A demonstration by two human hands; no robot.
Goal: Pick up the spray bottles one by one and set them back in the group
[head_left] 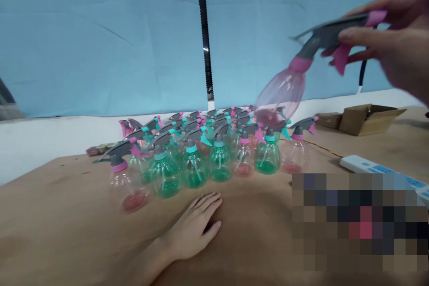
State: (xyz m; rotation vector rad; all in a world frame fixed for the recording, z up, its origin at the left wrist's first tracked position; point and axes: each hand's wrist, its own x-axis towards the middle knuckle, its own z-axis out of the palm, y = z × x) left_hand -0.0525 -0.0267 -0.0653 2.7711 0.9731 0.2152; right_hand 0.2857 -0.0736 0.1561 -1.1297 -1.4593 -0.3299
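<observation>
My right hand (385,44) grips a pink spray bottle (283,91) by its grey trigger head, up in the air at the right. The bottle is tilted, with its clear pink body pointing down and left. On the table, my left hand (197,228) lies flat with fingers stretched out and nothing in it. Just beyond those fingers stand rows of spray bottles, among them a green spray bottle (195,167) and, at the near left, a pink spray bottle (129,190). The held bottle hides part of the back rows.
An open cardboard box (367,120) sits at the back right of the wooden table (67,228). A white power strip (368,165) lies in front of it, with a thin cable. Behind hangs a blue curtain (134,31). The lower right is blurred into blocks.
</observation>
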